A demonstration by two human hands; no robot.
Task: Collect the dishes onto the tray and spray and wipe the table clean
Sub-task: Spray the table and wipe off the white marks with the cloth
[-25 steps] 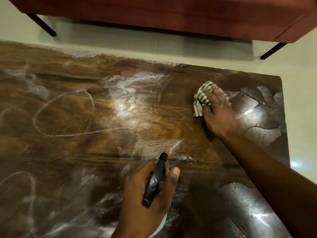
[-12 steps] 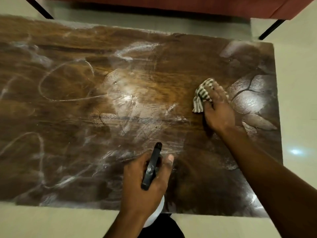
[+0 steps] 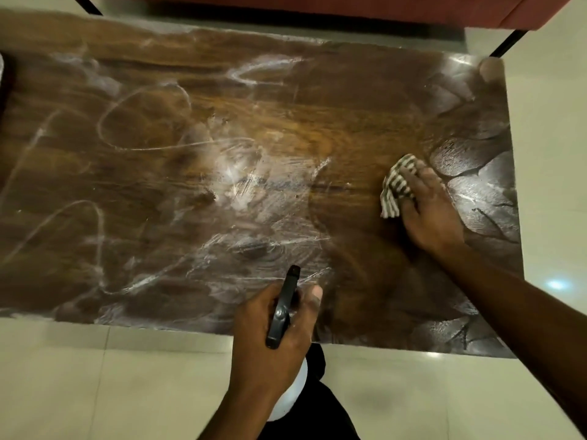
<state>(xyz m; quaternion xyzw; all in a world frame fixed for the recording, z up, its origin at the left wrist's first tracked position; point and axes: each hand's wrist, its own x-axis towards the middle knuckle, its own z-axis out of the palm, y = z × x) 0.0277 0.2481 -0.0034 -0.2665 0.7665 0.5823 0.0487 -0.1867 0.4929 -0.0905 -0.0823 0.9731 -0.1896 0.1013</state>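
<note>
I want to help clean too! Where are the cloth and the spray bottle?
striped cloth (image 3: 395, 188), head view, on the folded part beside the fingers.
spray bottle (image 3: 283, 308), head view, on its black sprayer top.

Light: we see a dim, warm scene, brightest at the middle of the counter (image 3: 286, 128).
Glare: wet smears shine white; a small lamp reflection sits on the floor (image 3: 558, 284) at right.
Shadows: soft and dark beneath the right hand (image 3: 427, 211).
Distortion: the counter edges bow with the wide lens.
Sharpness: we find everything slightly soft, corners most.
</note>
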